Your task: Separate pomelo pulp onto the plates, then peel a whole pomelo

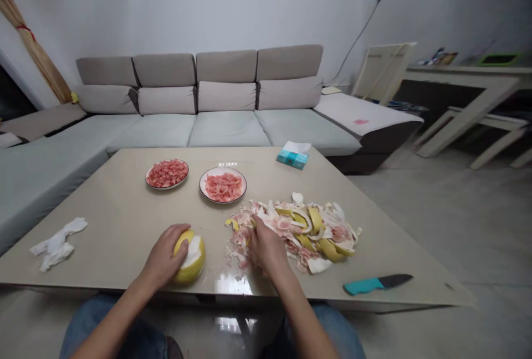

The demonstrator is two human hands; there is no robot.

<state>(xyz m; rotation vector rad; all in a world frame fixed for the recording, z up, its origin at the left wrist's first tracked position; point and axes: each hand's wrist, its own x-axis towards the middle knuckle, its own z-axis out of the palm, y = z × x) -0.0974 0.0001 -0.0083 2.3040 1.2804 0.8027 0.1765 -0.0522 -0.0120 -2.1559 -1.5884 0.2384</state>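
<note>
Left hand point(164, 256) clamps our pomelo point(193, 262) at the table's point(124, 220) front edge, right hand point(268, 248), grip unclear, in the peel pile point(307, 229); we'd hold fruit steady.

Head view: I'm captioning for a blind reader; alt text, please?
Left hand holds a partly peeled yellow pomelo; right hand touches a heap of yellow peel scraps on a beige table. Two white plates of pink fruit pieces sit beyond.

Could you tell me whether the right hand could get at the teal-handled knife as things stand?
Probably yes. The knife lies bare near the table's front edge, on the right hand's own side; the peel pile sits behind that path, not across it.
</note>
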